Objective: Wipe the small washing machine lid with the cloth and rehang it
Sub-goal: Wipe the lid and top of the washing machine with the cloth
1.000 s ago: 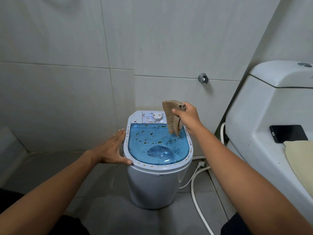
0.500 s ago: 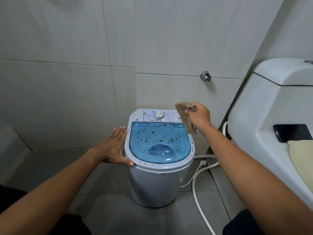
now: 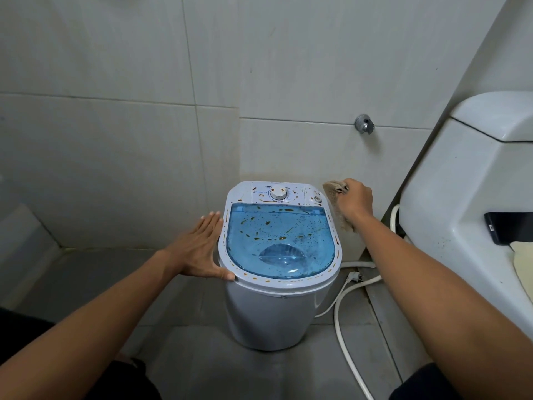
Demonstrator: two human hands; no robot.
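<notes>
Nearest, flat against the left rim of the small washing machine (image 3: 268, 316): left hand (image 3: 199, 249), fingers straight and spread, holding nothing. Centre, closed on top of the white tub: translucent blue lid (image 3: 278, 241), speckled with brown and orange smears. Just off the machine's back right corner, clear of the lid: right hand (image 3: 355, 200), fist clenched around a tan cloth (image 3: 336, 202) that droops downward. Beyond, control dial (image 3: 278, 194); higher on the tiled wall, metal tap fitting (image 3: 364, 124).
</notes>
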